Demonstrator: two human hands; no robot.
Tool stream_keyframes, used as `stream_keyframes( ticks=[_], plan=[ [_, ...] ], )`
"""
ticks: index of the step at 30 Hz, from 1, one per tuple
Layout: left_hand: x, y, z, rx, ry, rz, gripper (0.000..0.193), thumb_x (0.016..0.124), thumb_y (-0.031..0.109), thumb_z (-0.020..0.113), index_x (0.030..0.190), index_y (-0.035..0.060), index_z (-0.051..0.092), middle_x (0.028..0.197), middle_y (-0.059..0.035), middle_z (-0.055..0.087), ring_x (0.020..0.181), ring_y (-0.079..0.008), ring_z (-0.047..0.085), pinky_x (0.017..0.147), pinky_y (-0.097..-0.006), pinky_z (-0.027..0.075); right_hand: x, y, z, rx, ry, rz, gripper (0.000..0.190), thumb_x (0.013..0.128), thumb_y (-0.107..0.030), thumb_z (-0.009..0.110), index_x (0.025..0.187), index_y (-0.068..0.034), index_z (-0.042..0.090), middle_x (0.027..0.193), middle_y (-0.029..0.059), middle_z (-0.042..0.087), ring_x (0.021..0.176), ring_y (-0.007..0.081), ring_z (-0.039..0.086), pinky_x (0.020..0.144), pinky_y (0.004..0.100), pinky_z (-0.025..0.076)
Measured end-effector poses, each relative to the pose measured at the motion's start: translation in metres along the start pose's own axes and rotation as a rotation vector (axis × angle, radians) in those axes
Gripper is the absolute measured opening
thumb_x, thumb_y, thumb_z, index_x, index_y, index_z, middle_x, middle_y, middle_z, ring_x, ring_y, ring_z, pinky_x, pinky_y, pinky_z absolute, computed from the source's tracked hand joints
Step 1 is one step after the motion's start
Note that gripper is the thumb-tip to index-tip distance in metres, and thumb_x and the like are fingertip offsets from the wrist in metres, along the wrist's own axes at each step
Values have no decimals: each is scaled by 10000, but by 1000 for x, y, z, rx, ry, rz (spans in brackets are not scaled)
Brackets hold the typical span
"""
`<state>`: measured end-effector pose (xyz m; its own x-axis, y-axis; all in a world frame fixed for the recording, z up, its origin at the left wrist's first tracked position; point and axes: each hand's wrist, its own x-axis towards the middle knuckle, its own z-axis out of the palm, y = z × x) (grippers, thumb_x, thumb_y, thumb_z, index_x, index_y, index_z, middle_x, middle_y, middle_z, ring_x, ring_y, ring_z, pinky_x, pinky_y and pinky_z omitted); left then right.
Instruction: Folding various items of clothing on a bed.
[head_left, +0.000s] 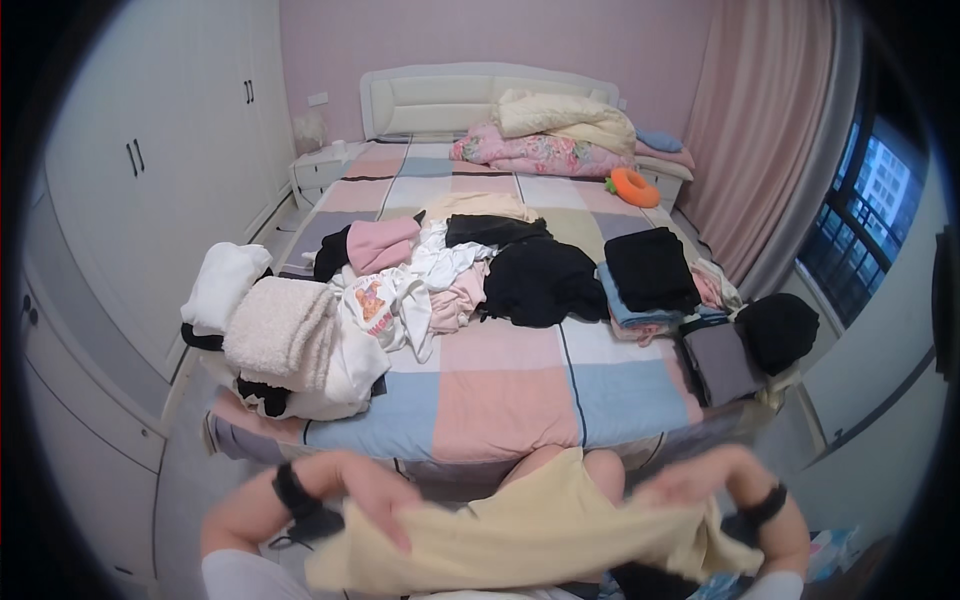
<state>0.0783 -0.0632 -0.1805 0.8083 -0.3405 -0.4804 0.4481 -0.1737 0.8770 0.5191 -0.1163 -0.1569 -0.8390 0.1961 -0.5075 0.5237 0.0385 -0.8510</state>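
Observation:
A pale yellow cloth garment (517, 532) is stretched between my two hands, low in the view and over my knees. My left hand (382, 495) grips its left part, with the fingers partly blurred. At its right part, my right hand (686, 480) holds the upper edge; the fingertips are hidden in the fabric. Black bands circle both wrists. Beyond the cloth stands a bed with a checked sheet (495, 405). Loose clothes lie across its middle, among them a black garment (547, 281), a white printed shirt (382, 304) and a pink folded garment (382, 244).
Folded fleece (277, 326) and white clothes are heaped at the bed's left corner. On the right are a folded black stack (651, 268), a grey folded garment (724, 364) and a black bundle (778, 332). Quilts (555, 146) and an orange ring cushion (636, 187) lie farther back.

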Motion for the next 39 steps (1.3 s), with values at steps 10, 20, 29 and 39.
stream_keyframes(
  ticks=[10, 20, 29, 39],
  plan=[
    [-55, -111, -193, 536, 1953, -509, 574, 691, 180, 717, 1186, -18, 505, 1092, -263, 617, 1026, -364, 613, 856, -425, 494, 91, 23, -198, -988, 1599, 663, 523, 833, -368, 656, 1207, -52, 471, 1191, 163, 548, 1114, 319, 552, 979, 538, 374],
    [81, -217, -117, -370, 1551, -654, 944, 667, 596, 750, 1139, -186, 514, 1098, -277, 625, 979, -368, 641, 842, -395, 508, 178, 222, -103, 10, 1025, 669, 672, 830, -452, 655, 1249, 56, 523, 1187, 212, 608, 1118, 336, 572, 956, 384, 444],
    [37, -174, -70, -979, 1418, 219, 342, 895, 153, 629, 1144, -73, 567, 1066, -159, 654, 906, -206, 658, 774, -310, 533, 121, 160, -69, 1023, 1152, -342, 426, 966, -172, 529, 1321, 44, 436, 1259, 150, 570, 1101, 235, 582, 945, 371, 466],
    [85, -188, 20, -978, 1304, -50, 321, 946, 201, 576, 1175, -24, 582, 1109, -78, 655, 1020, -157, 622, 869, -293, 503, 63, 179, 19, 982, 1017, -14, 442, 936, -238, 603, 1258, 48, 507, 1172, 102, 617, 1007, 162, 624, 889, 301, 500]
  ],
)
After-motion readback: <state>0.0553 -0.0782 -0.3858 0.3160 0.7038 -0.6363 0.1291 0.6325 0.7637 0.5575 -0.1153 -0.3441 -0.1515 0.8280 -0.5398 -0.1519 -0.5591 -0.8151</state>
